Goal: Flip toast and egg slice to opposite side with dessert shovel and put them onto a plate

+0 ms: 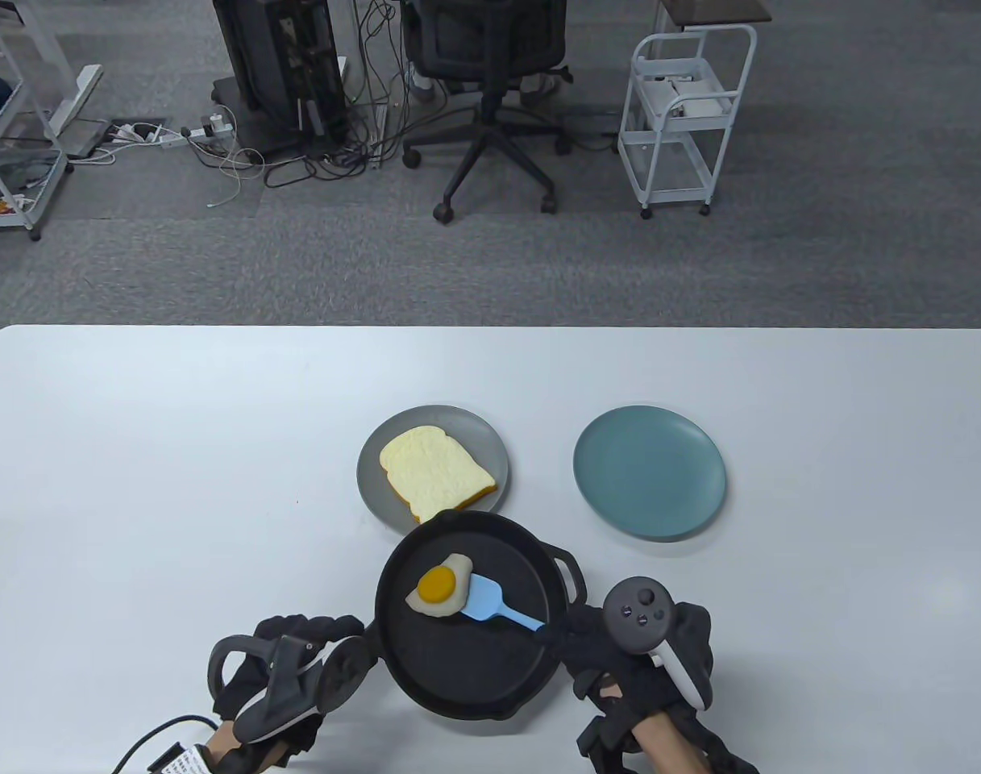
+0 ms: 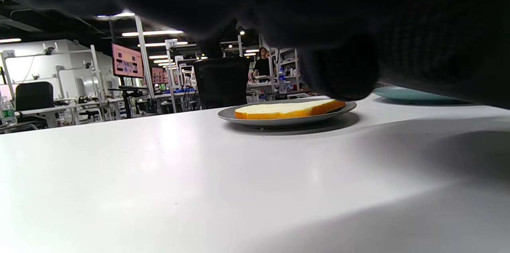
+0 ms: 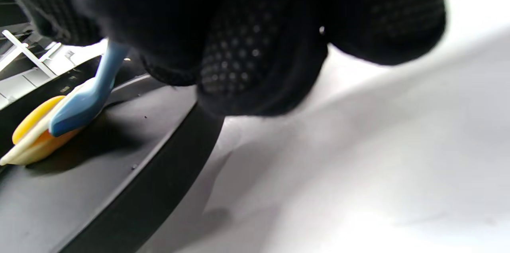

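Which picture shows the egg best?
The table view: the whole egg shows from above in the pan, yolk up, on the blue shovel. The right wrist view shows only its edge from the side. The left wrist view shows none of it.

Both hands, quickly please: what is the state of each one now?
Left hand: fingers grip the handle of the black cast-iron skillet.
Right hand: fingers grip the light blue plastic dessert shovel.
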{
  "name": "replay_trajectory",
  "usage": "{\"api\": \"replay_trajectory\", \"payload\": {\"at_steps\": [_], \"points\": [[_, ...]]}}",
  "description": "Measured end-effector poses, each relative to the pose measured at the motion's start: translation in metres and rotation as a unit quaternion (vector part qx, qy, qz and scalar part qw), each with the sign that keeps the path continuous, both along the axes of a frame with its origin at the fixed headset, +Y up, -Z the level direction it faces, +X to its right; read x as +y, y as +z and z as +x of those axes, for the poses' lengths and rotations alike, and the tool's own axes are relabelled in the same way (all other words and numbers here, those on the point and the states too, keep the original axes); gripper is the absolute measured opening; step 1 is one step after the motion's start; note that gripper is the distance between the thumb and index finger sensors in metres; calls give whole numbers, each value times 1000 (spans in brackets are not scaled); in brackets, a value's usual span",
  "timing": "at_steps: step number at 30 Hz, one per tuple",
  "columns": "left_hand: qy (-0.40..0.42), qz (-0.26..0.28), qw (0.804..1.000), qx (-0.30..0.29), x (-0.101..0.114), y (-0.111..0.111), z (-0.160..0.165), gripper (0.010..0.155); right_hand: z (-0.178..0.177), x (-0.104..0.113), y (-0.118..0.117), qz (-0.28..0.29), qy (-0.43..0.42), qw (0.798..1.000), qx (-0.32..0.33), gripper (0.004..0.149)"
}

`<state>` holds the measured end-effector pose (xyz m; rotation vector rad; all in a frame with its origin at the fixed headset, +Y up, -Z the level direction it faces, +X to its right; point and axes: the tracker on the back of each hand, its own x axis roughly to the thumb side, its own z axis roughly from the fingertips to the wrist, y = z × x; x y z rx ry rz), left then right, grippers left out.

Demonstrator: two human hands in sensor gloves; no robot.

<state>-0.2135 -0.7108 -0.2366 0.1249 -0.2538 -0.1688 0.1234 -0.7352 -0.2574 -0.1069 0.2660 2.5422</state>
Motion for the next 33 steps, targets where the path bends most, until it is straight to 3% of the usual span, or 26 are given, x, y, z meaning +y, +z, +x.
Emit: {"api": "replay_trajectory", "payload": {"at_steps": [3,5,8,19,25,33], "points": [[-5,3,1000,-1,1,0,0,43,3,-1,-1,-35,-49,998,10,49],[-7,5,1000,-4,1,1,1,43,7,-5,-1,-72,-143,987,0,49],[-2,12,1000,-8,3,2,1,43,10,-8,-1,-107,-211,972,-16,49],[17,-3,1000,-8,4,-1,-4,43,22,3,-1,-50,-137,988,-51,49],[28,-17,999,-16,2,-2,-5,44,19,14,3,38,-15,998,-57,49],[26,-31,999,-36,1,-2,-4,44,16,20,5,78,77,993,-37,49]]}}
